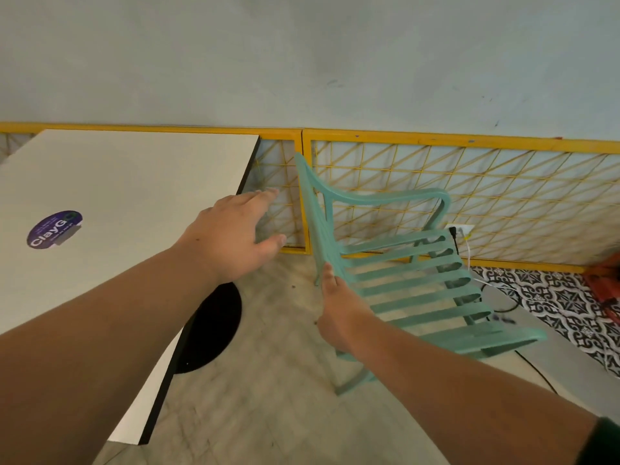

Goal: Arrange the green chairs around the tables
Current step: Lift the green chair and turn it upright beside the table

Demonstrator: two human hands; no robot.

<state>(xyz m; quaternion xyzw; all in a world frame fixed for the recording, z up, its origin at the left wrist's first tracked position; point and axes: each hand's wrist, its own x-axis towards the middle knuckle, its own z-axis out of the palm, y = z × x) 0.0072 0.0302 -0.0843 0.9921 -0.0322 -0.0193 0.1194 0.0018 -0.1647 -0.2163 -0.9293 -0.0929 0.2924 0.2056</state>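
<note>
A green slatted chair [412, 280] with armrests stands tilted to the right of a white table [110, 182], its backrest leaning toward the table. My right hand [339, 313] grips the backrest's lower edge where it meets the seat. My left hand [235, 236] hovers open in the air above the table's right edge, fingers spread toward the chair's backrest, touching nothing. The table has a black edge, a round black base [214, 327] and a purple round sticker [55, 229].
A yellow wire-mesh fence [469, 189] runs along the pale wall behind the chair. A wall socket with black and white cables [461, 236] sits behind the chair. Patterned black-and-white tiles [563, 307] and a red object [607, 280] lie at right. Beige floor stretches below.
</note>
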